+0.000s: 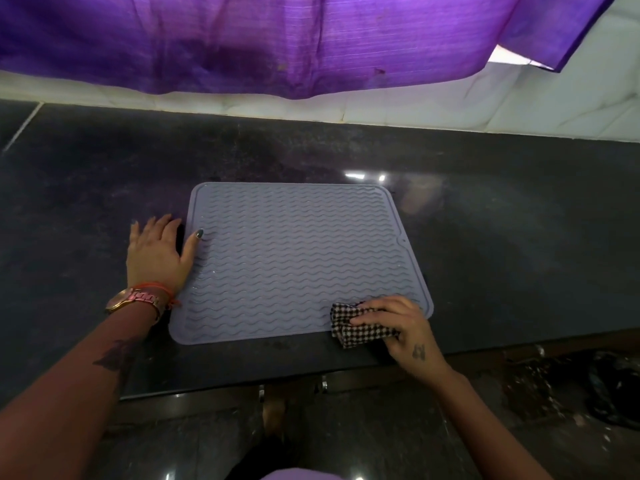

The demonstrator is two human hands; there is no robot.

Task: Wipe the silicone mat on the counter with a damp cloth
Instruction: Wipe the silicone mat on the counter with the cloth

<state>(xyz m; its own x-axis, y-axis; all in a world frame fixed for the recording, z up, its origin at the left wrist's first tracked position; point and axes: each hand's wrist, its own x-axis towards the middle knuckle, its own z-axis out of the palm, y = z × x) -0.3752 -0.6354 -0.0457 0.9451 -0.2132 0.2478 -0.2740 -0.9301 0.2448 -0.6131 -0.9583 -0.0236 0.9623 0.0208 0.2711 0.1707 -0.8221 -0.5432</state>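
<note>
A grey-lilac silicone mat (pixel 298 258) with wavy ridges lies flat in the middle of the dark counter. My left hand (pixel 157 254) rests flat beside the mat's left edge, fingers spread, thumb tip on the mat. My right hand (pixel 405 332) grips a folded black-and-white checked cloth (pixel 360 329) at the mat's near right corner. The cloth lies partly on the mat and partly on the counter in front of it.
The dark speckled stone counter (pixel 519 244) runs left to right, its front edge just below the mat. A purple curtain (pixel 277 43) hangs over the white tiled wall behind. Below the counter edge I see cabinet fronts and a dark floor with clutter (pixel 609 389) at the right.
</note>
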